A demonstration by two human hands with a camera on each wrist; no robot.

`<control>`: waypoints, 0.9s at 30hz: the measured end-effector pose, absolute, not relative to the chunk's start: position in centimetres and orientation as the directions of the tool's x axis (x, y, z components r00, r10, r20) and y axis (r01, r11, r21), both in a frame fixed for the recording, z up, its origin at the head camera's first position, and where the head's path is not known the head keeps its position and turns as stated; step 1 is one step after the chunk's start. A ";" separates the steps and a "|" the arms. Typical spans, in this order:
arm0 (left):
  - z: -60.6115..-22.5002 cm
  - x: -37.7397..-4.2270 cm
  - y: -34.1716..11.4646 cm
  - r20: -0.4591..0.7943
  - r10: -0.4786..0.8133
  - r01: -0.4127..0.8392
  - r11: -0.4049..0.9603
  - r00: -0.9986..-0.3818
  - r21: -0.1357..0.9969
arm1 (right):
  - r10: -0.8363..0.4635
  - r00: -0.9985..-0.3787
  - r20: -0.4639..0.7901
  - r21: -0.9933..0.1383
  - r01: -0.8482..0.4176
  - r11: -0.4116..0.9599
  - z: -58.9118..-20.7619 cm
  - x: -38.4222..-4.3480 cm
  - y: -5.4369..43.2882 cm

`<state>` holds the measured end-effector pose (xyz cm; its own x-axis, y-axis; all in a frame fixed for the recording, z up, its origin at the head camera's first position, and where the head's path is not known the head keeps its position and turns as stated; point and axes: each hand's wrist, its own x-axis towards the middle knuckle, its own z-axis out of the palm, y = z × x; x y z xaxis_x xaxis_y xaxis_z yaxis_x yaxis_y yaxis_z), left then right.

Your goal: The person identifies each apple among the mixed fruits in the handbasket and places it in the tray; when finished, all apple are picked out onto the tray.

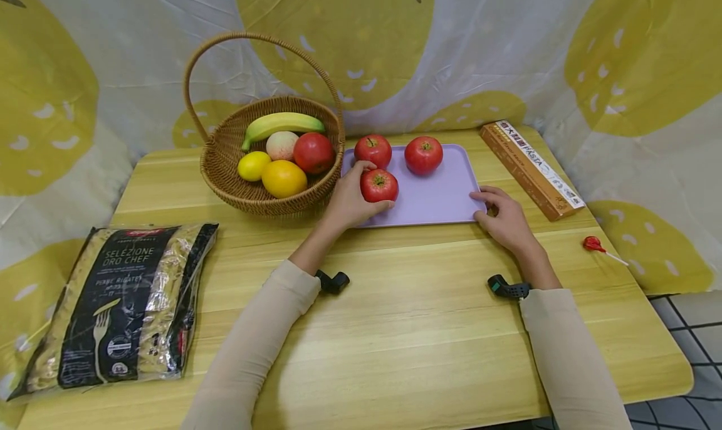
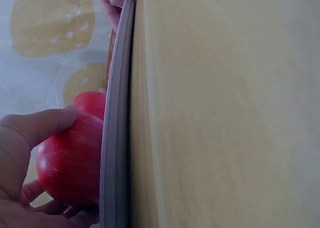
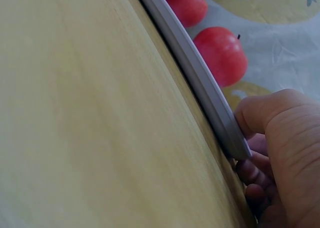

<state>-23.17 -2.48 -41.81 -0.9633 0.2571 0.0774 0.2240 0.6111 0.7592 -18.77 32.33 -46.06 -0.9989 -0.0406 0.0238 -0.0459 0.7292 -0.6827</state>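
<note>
My left hand [image 1: 348, 199] grips a red apple [image 1: 380, 185] at the front left of a lilac tray [image 1: 437, 201]. Thumb and fingers wrap its sides; in the left wrist view the apple [image 2: 70, 160] sits right at the tray's rim [image 2: 116, 112]. Behind it on the tray are a second apple [image 1: 372, 149] and, further right, a third apple [image 1: 423, 157]. At the tray's right edge, my right hand [image 1: 504, 220] pinches the rim. The right wrist view shows the thumb over the tray's corner [image 3: 227, 133] with the other fingers curled below.
Left of the tray stands a wicker basket [image 1: 225, 188] with a tall handle, holding a banana [image 1: 284, 124] and several other fruits. A bag of penne [image 1: 113, 304] lies at the left. To the right are a pasta box [image 1: 530, 167] and a red lollipop [image 1: 593, 244] near the table edge.
</note>
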 end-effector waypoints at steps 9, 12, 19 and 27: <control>-42.1 -23.3 -2.8 0.079 0.268 0.231 0.598 -0.960 0.768 | -0.042 -0.999 0.025 -0.677 -0.048 0.734 -46.0 -18.8 32.2; -42.0 -23.2 -3.1 0.073 0.294 0.247 0.613 -0.953 0.751 | -0.045 -0.999 0.025 -0.678 -0.050 0.733 -46.1 -18.8 32.2; -40.7 -21.8 -4.6 0.019 0.381 0.292 0.676 -0.925 0.677 | -0.050 -0.999 0.011 -0.681 -0.044 0.731 -45.8 -18.8 32.1; -37.9 -19.7 -5.7 0.018 0.453 0.368 0.699 -0.891 0.613 | -0.047 -0.999 -0.001 -0.686 -0.033 0.727 -45.6 -18.6 32.1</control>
<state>-19.68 -5.66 -37.88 -0.8912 0.4532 0.0183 0.3682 0.6994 0.6125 -18.55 32.09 -45.59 -0.9989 -0.0468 -0.0010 -0.0334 0.7272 -0.6856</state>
